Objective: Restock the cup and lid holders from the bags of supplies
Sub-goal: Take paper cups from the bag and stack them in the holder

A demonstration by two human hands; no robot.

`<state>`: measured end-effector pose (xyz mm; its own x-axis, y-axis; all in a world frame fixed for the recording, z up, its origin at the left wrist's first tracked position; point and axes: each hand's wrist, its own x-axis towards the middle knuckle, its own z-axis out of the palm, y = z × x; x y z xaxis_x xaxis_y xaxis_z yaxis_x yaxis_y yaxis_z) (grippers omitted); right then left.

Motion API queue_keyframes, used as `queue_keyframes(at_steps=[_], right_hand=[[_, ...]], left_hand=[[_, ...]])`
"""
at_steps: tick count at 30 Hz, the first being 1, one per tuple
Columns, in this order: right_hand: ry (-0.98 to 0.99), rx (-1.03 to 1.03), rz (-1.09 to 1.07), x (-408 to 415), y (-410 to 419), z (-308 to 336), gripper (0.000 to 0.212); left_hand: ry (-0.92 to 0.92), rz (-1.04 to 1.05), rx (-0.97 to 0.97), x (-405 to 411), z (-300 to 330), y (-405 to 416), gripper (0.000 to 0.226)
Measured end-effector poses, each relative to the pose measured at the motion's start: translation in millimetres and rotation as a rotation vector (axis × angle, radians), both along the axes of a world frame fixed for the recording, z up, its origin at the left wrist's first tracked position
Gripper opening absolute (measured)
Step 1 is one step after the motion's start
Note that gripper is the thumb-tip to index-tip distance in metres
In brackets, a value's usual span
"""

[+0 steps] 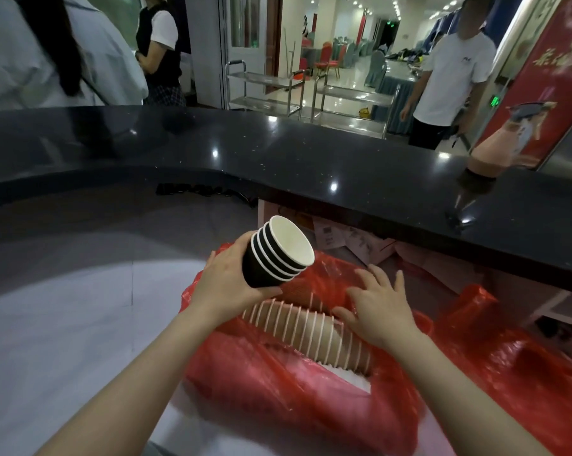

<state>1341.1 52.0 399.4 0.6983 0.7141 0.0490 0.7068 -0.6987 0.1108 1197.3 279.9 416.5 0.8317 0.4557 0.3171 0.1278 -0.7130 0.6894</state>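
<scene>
The left hand had its grip curled round a short stack of black cups, four or so nested together, held tilted above the open red bag with the white insides facing up and away. The right hand lay flat on the long sleeve of cups still inside the bag, fingers spread and nearly straight, pressing rather than holding.

To do this step well, I would judge that the right hand should steady the long sleeve while the left carries its small stack clear, so the remaining cups do not slide out or drag the thin plastic along. A grip low on the stack's wall, as it was here, looked sensible: squeezing near the rolled rims could dent them (paper cups crush easily). No cup or lid holder was in view, so where the stack must go could not be told.

The cups were tapered paper, matte black outside, smooth white inside, with rounded white rims that made a ribbed row along the sleeve. The bag was thin, crinkled, glossy film, likely slippery and prone to tearing. A second red bag sat just to the right. Both rested on a pale smooth worktop below a polished, speckled black counter.
</scene>
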Motion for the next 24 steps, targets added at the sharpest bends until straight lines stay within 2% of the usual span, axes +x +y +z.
queue_keyframes(at_steps=[3, 6, 8, 13, 17, 21, 24], right_hand=[[-0.165, 0.223, 0.249, -5.4, 9.8, -1.2, 0.025], [-0.095, 0.181, 0.372, -2.6, 22.6, -3.7, 0.016], [-0.019, 0.086, 0.320, 7.2, 26.0, -10.1, 0.023], [-0.105, -0.068, 0.176, 31.4, 24.3, -25.1, 0.047], [-0.058, -0.131, 0.148, 46.1, 27.8, -33.8, 0.065], [0.086, -0.118, 0.080, 60.3, 33.2, -33.4, 0.070], [0.189, -0.095, 0.097, 68.3, 31.7, -30.8, 0.064]], left_hand=[[-0.018, -0.003, 0.009, 1.6, -2.0, 1.9, 0.093], [-0.009, 0.010, 0.017, 4.0, -3.9, 3.9, 0.093], [0.002, 0.026, 0.010, 5.7, -4.6, 3.5, 0.092], [0.011, 0.027, -0.003, 10.1, -6.8, 3.3, 0.091], [0.037, 0.027, -0.013, 11.9, -10.3, 6.3, 0.091], [0.047, 0.045, -0.028, 14.3, -14.3, 11.5, 0.087], [0.049, 0.064, -0.045, 17.0, -16.6, 15.5, 0.085]])
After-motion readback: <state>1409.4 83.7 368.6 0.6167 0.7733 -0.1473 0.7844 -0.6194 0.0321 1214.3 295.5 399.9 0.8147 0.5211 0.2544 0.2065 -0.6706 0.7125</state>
